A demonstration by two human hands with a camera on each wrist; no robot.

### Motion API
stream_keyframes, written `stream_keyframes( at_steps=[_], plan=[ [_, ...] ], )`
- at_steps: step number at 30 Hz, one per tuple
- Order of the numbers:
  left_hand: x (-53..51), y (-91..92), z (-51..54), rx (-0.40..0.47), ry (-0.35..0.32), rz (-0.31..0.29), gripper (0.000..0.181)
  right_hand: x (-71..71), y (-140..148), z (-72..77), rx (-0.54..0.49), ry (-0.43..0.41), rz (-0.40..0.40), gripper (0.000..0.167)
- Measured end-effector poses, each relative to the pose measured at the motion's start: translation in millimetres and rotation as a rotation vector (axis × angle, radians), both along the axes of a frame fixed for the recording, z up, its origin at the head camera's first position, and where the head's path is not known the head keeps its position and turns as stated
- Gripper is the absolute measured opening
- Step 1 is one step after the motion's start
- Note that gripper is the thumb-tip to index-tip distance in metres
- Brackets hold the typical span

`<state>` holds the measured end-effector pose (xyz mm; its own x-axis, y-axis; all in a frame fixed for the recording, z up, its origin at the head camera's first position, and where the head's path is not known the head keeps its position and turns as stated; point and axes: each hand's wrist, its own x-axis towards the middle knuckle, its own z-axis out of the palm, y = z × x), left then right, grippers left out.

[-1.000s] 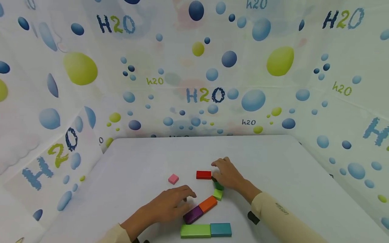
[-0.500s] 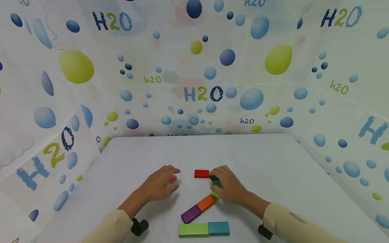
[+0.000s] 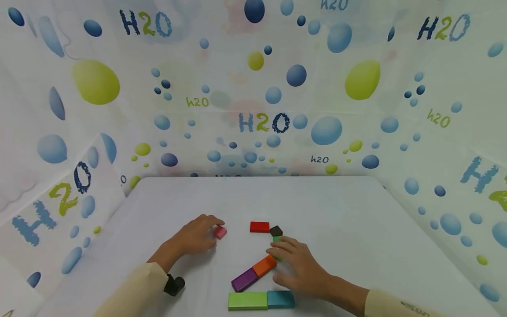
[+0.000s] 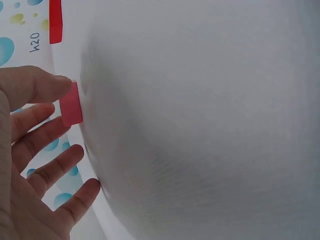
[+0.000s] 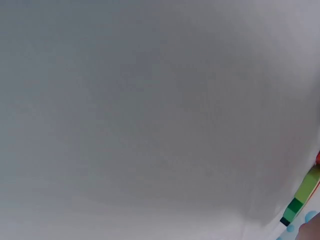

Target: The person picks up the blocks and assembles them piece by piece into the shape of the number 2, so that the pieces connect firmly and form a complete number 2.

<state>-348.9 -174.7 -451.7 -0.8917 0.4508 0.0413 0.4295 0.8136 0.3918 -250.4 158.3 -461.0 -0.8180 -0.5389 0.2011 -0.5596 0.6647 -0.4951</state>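
Observation:
In the head view my left hand (image 3: pixel 194 236) pinches a small pink block (image 3: pixel 219 232) at the left, thumb on one side and fingertips on the other. The left wrist view shows the thumb at one end of the same pink block (image 4: pixel 71 104), with the other fingers spread. My right hand (image 3: pixel 303 268) is over the right end of a bent row, fingers apart and holding nothing. Its fingertips partly cover a green block (image 3: pixel 276 239) and a lime block. The row also has a red block (image 3: pixel 259 227), a black block (image 3: pixel 276 230), an orange block (image 3: pixel 264 265) and a purple block (image 3: pixel 244 279).
Nearest me, a long light-green block (image 3: pixel 247 301) and a teal block (image 3: pixel 280 299) lie end to end. The white table (image 3: pixel 336 207) reaches back to a curtain (image 3: pixel 222 57) printed with bubbles and H2O. A black wrist camera (image 3: pixel 174 285) is strapped at the left sleeve.
My left hand has moved from beside the purple block out to the pink block. The right hand has drawn back toward me from the black and green blocks, uncovering the black one.

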Motion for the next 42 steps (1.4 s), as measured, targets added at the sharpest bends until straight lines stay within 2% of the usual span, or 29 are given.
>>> stream_keyframes(
  at_steps=[3, 9, 13, 20, 29, 36, 42],
  plan=[
    [-1.1, -2.0, -0.8, 0.015, -0.01, -0.007, 0.045, 6.7, 2, -3.8, 0.055, 0.012, 0.04, 0.05],
    [-5.0, -1.4, -2.3, 0.006, 0.032, -0.066, 0.037, 14.9, 6, -10.3, 0.177, 0.035, 0.118, 0.049],
    [-7.8, -2.5, -4.0, -0.01, 0.039, -0.065, 0.032, 16.9, 8, -12.8, 0.225, 0.078, 0.162, 0.047],
    [-13.8, 0.2, -6.8, 0.011, 0.056, -0.048, 0.029, 14.2, 10, -14.2, 0.237, 0.092, 0.177, 0.048],
    [-19.9, 20.7, -4.2, 0.064, 0.055, -0.009, 0.029, 13.8, 14, -19.2, 0.278, 0.128, 0.176, 0.051],
    [-21.8, 35.8, 0.0, 0.033, 0.057, 0.004, 0.031, 14.4, 15, -18.0, 0.259, 0.161, 0.181, 0.049],
    [-22.2, 45.1, 1.9, 0.005, 0.074, 0.013, 0.034, 13.7, 15, -15.3, 0.261, 0.143, 0.182, 0.049]
  ],
)
